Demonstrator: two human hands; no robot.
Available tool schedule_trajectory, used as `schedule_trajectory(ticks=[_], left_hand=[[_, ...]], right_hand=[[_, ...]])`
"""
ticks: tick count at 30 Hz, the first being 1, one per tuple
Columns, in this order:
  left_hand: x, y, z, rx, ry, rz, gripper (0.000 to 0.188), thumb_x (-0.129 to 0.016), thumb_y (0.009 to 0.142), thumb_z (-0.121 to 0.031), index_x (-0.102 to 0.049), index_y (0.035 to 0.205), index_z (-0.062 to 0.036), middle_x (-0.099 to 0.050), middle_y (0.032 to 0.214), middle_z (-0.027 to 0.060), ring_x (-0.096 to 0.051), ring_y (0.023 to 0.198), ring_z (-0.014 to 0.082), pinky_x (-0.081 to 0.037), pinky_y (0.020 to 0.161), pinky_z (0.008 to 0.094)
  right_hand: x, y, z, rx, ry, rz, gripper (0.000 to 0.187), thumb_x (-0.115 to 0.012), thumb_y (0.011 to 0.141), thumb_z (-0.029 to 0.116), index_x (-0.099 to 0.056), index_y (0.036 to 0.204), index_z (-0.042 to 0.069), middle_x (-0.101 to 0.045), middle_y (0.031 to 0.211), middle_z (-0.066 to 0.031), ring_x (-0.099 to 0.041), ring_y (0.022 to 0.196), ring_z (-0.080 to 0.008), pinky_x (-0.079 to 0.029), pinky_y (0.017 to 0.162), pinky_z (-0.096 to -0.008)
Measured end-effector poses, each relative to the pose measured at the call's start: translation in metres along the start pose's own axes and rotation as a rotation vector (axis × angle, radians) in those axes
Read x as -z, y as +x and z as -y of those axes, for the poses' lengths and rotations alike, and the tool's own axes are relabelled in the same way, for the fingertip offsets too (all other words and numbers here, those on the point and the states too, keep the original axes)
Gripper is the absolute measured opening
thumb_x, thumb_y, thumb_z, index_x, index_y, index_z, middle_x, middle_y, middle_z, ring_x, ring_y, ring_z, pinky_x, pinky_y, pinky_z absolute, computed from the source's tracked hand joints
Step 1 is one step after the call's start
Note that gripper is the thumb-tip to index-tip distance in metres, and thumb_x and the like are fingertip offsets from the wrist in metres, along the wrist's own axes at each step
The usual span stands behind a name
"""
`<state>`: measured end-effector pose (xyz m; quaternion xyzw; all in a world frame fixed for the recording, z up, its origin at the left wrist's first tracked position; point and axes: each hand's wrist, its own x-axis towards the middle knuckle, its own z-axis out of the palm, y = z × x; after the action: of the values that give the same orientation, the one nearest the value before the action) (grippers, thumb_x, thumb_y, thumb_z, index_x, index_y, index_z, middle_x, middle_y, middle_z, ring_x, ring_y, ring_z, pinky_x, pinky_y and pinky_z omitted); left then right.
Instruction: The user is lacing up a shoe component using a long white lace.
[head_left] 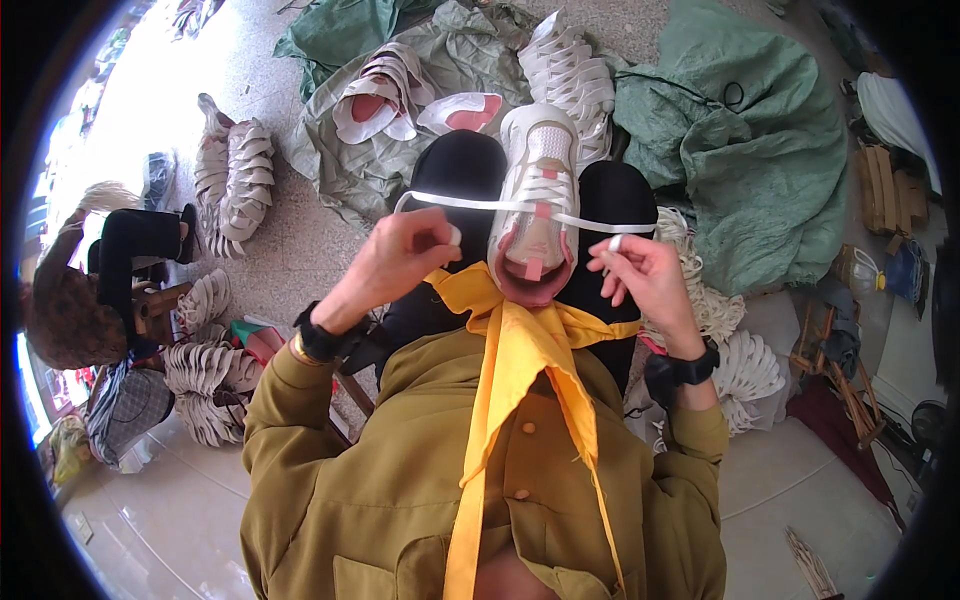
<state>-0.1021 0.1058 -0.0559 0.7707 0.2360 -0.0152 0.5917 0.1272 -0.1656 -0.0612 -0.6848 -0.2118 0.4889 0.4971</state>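
Between my knees a white and pink sneaker (540, 190) rests with its toe pointing away and its pink heel opening toward me. A white shoelace (465, 202) runs through its upper eyelets and stretches out to both sides. My left hand (405, 250) is closed on the lace's left part, fingers curled in a pinch. On the other side, my right hand (648, 280) pinches near the lace's right part; the exact grip is partly hidden. Something white wraps a fingertip on each hand. A yellow cloth (520, 350) hangs from under the sneaker's heel over my front.
Stacked shoe uppers (235, 180) lie on the floor at left, and more uppers (570, 75) sit just beyond the sneaker. Green sacking (740, 160) is heaped at right. Bundled white laces (705, 290) lie beside my right knee. Another person (135, 260) sits at far left.
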Motion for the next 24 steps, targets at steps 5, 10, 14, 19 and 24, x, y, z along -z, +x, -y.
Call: schedule_trajectory(ticks=[5,10,14,19,24], left_hand=[[-0.02,0.014,-0.004,-0.051,0.012,0.008,0.008,-0.066,0.095,0.003,-0.058,0.093,0.0021,-0.069,0.097,0.007,-0.064,0.085,0.0078,-0.053,0.075,0.0262],[-0.027,0.027,-0.002,-0.045,-0.192,0.003,0.008,-0.064,0.097,0.005,-0.057,0.096,0.0015,-0.07,0.112,0.0093,-0.066,0.094,0.0094,-0.056,0.086,0.0253],[-0.032,0.033,0.003,-0.082,-0.405,-0.007,0.007,-0.064,0.099,0.004,-0.058,0.096,0.0014,-0.07,0.115,0.0115,-0.066,0.097,0.0111,-0.056,0.09,0.0269],[-0.032,0.036,0.004,-0.116,-0.441,0.005,0.007,-0.064,0.1,0.002,-0.059,0.096,0.0022,-0.07,0.115,0.0129,-0.067,0.1,0.0133,-0.056,0.093,0.0293],[-0.034,0.037,0.01,-0.136,-0.504,0.0,0.006,-0.064,0.1,0.001,-0.06,0.098,0.0026,-0.07,0.115,0.0131,-0.067,0.101,0.0141,-0.056,0.094,0.0303]], right_hand=[[-0.021,0.029,0.008,0.349,-0.204,-0.197,0.015,-0.065,0.099,0.002,-0.074,0.108,-0.006,-0.068,0.098,-0.0046,-0.065,0.073,-0.0078,-0.058,0.065,-0.0221],[-0.03,0.038,-0.002,0.412,0.058,-0.234,0.015,-0.066,0.097,-0.005,-0.073,0.11,-0.006,-0.069,0.102,-0.0051,-0.07,0.085,-0.0093,-0.061,0.079,-0.023],[-0.035,0.032,-0.002,0.358,0.146,-0.26,0.017,-0.068,0.096,-0.005,-0.072,0.113,-0.005,-0.073,0.102,-0.0047,-0.07,0.089,-0.0084,-0.059,0.084,-0.0232],[-0.039,0.032,-0.008,0.376,0.132,-0.301,0.017,-0.07,0.096,-0.004,-0.072,0.112,-0.004,-0.075,0.1,-0.0036,-0.069,0.087,-0.0078,-0.058,0.082,-0.0225],[-0.042,0.035,-0.007,0.405,-0.048,-0.347,0.014,-0.073,0.092,-0.004,-0.072,0.106,-0.002,-0.076,0.097,-0.0043,-0.07,0.084,-0.0079,-0.057,0.077,-0.0241]])
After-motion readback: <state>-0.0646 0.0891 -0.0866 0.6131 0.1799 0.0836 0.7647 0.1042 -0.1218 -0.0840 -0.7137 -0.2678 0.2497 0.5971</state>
